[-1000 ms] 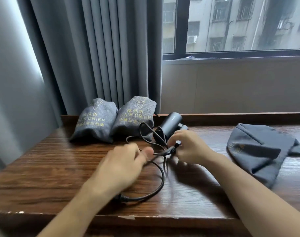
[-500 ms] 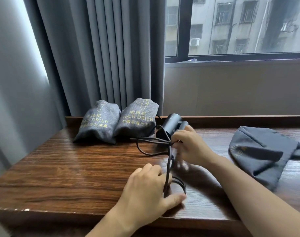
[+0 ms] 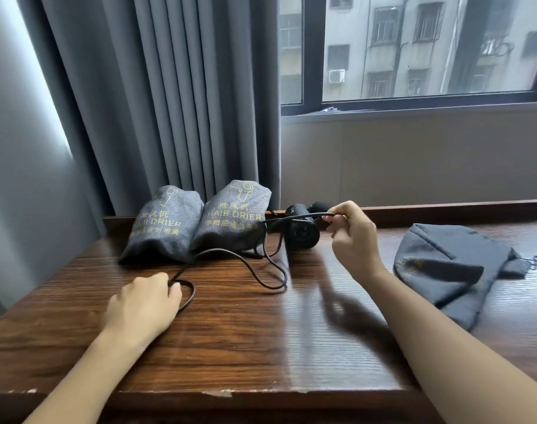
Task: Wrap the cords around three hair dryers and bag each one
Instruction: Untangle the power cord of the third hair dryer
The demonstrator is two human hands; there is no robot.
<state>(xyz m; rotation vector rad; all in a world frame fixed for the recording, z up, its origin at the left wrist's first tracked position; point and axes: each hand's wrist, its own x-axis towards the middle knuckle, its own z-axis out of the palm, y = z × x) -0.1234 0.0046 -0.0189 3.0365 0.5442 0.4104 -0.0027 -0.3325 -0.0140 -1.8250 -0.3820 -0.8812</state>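
Two filled hair-drier bags (image 3: 196, 221) sit far left, so we are winding the third hair dryer's (image 3: 302, 232) cord (image 3: 255, 267). Our right hand (image 3: 352, 237) pinches it by the dryer; our left hand (image 3: 144, 298) curls around its near end. Next we judge: loop it round the dryer, then use the empty bag (image 3: 444, 270).

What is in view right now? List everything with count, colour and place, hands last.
filled bags: two, grey with yellow HAIR DRIER print, side by side at the table's back left, against the curtain.
hair dryer: one, black, unbagged, lying at the back centre of the table.
cord: one, black, unwound, looping over the table between the two hands.
empty bag: one, grey, lying flat on the table's right side.
table: one, dark brown wood.
curtain: one, grey, behind the bags.
window: one, dark frame, buildings outside.
left hand: on the table at the left, fingers curled on a loop of cord.
right hand: raised beside the dryer, pinching the cord.
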